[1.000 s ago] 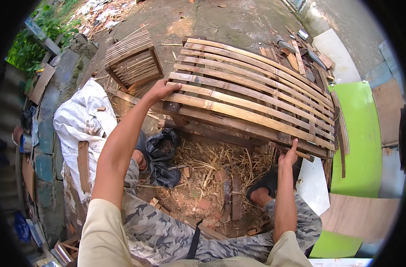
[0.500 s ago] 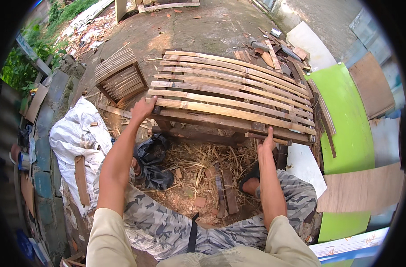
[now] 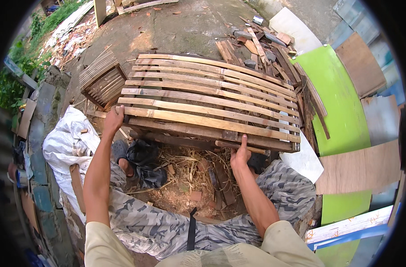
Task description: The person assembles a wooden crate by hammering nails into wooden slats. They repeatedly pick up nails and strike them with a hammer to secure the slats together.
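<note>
A bench (image 3: 198,104) topped with pale bamboo slats on a dark wooden frame lies across in front of me, tilted toward its right end. At its near left corner my left hand (image 3: 115,117) is closed round the ends of the slats. My right hand (image 3: 241,156) is at the near rail, right of the middle, with its thumb up against it. A short wooden stick (image 3: 225,145) crosses that hand along the rail; its kind is unclear. The fingers under the rail are mostly hidden.
Left of the bench stands a small slatted wooden crate (image 3: 104,80). A white sack (image 3: 71,138) and a black plastic bag (image 3: 145,167) lie nearer. Shavings (image 3: 185,171) cover the ground between my feet. Scrap wood (image 3: 256,44) and a green board (image 3: 341,102) are on the right.
The bench has shifted left in view and its right end has come nearer, both hands moving with it. The right hand and stick have also moved left along the rail.
</note>
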